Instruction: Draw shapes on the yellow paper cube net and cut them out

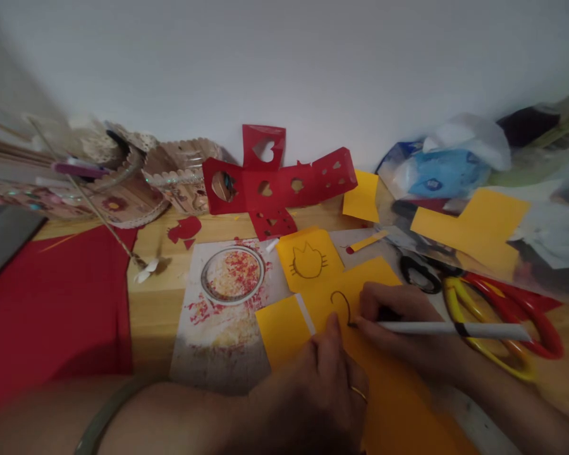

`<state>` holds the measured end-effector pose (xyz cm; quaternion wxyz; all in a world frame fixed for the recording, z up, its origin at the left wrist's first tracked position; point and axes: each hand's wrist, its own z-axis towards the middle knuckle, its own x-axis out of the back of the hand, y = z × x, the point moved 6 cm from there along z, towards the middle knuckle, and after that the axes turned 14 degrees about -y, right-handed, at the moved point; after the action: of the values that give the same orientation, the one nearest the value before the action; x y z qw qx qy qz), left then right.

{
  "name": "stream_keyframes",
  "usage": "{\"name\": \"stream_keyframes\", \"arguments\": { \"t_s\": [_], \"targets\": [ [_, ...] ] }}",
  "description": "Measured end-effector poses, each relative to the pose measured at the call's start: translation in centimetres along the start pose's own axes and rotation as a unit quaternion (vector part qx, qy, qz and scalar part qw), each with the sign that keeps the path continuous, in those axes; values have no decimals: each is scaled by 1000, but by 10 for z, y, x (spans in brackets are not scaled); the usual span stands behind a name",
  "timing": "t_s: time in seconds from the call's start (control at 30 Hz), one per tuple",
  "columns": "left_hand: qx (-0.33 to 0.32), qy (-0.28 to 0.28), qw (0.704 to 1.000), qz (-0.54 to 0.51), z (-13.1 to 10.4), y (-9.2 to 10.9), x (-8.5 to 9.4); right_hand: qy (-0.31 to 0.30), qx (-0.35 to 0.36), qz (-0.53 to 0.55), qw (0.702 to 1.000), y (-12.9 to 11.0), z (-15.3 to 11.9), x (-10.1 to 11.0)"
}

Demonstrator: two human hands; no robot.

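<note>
My right hand (398, 316) grips a white marker (417, 327), its tip against the yellow paper (374, 275). A curved black line (347, 303) runs from that tip, like half of a heart or a hook. Just left of it, my left hand (320, 379) is closed with curled fingers and presses the yellow paper down; a ring sits on one finger. On the paper's upper panel is a drawn cat head (309, 260) with ears and whiskers. A white strip (306, 314) crosses the left panel. My left hand hides part of the lower paper.
A red cut-out box net (277, 184) leans against the wall. Scissors with yellow and red handles (497, 328) lie at right, near yellow scraps (478, 224). A round mirror-like disc (232, 275) lies on stained paper; red sheets (57, 303) are at left.
</note>
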<state>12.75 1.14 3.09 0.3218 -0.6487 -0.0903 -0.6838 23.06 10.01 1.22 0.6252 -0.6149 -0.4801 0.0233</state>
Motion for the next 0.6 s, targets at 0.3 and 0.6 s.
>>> {"name": "stream_keyframes", "arguments": {
  "t_s": [0.3,0.6],
  "targets": [
    [-7,11,1000,21,-1,1,5,85,-7,5,996,9,-4,9],
    [-20,33,998,45,-3,3,6,41,12,-4,999,-1,-1,5]
  ]
}}
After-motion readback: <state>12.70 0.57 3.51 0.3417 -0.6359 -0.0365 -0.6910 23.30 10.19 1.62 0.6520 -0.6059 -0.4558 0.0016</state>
